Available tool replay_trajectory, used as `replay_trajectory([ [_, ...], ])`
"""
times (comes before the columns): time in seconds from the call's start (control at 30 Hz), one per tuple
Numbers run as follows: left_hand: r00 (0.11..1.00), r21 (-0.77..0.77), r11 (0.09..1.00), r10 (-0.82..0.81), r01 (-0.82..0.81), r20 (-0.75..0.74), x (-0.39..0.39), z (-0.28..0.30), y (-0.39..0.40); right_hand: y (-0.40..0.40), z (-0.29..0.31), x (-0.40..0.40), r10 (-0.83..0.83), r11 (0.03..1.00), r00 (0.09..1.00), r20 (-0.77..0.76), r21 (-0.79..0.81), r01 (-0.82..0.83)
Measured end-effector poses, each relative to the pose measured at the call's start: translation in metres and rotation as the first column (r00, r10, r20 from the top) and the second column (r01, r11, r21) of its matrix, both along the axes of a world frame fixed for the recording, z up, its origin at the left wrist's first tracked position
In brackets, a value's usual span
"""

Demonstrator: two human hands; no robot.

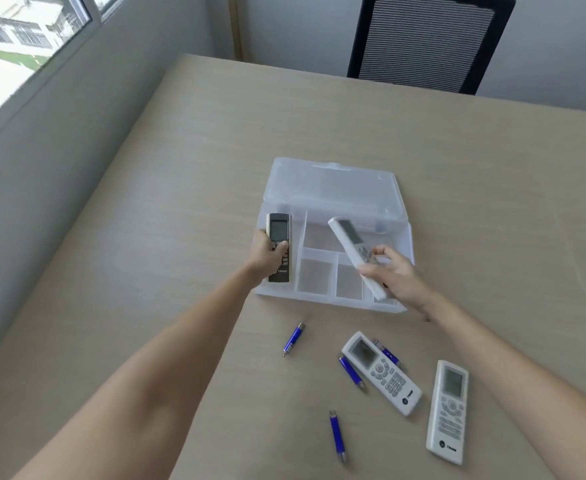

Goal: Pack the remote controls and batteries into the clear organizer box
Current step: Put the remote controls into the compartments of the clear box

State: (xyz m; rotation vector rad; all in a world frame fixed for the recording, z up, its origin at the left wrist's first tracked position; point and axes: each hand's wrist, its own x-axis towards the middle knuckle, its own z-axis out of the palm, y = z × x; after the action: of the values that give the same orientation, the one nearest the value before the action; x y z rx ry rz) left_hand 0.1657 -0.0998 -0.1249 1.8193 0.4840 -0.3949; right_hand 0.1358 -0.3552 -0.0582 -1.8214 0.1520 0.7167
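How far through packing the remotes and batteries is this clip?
Early. The clear organizer box lies open; nothing looks released inside. In hand: the left hand holds the dark remote over its left slot; the right hand holds a white remote above it. Left: two white remotes and four blue batteries on the table.

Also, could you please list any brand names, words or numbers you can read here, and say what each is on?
"TRANE", blurred but just legible: foot of the dark remote in the left hand.
Round logo with a blurred word: foot of each white remote on the table.
Button labels and screens: too small to read.
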Motion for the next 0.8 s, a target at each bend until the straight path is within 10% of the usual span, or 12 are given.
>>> replay_trajectory([
  [0.3, 0.992, 0.160, 0.981, -0.097, 0.110, -0.085, 0.005, -0.035, -0.011, -0.018, -0.039, 0.128, 0.305, 0.879, 0.950, 0.065, -0.404, -0.254],
  [0.67, 0.971, 0.562, 0.792, -0.201, 0.239, -0.129, 0.014, -0.043, -0.020, 0.004, -0.093, 0.145, 0.505, 0.799, 0.861, -0.066, -0.343, -0.494],
  [0.8, 0.960, 0.624, 0.731, -0.236, 0.277, -0.151, 0.016, -0.042, -0.016, 0.007, -0.103, 0.140, 0.637, 0.587, 0.767, -0.071, -0.601, -0.543],
])
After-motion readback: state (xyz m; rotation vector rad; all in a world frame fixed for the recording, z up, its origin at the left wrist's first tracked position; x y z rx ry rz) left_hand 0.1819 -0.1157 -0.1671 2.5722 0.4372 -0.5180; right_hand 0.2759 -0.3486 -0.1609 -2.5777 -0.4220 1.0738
